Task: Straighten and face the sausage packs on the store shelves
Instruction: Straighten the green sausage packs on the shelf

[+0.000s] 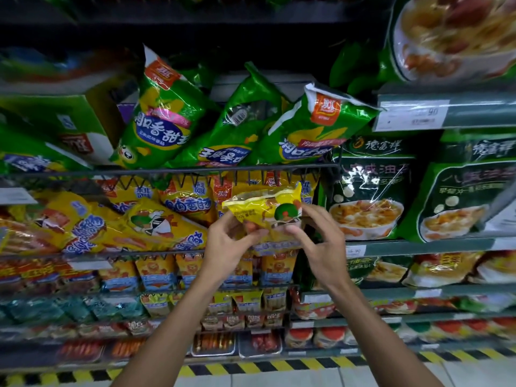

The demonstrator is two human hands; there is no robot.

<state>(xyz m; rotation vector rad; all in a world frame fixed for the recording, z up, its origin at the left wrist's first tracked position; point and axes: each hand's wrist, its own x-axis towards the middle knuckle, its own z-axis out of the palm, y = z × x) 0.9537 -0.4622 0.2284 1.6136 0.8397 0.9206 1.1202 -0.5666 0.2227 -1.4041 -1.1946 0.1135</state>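
Yellow sausage pack (265, 212) pinched between both hands' fingers (300, 234).

The hands (279, 241) hide the yellow sausage pack's (265, 210) lower half; the price tag (413, 114) is blurred.

A crinkled yellow plastic sausage pack (262, 212) with a clear top strip is held tilted before the middle wire shelf's (167, 170) right end. Green glossy sausage bags (167, 113) lean askew on that shelf; yellow sausage bags (156, 222) lie slumped below it.
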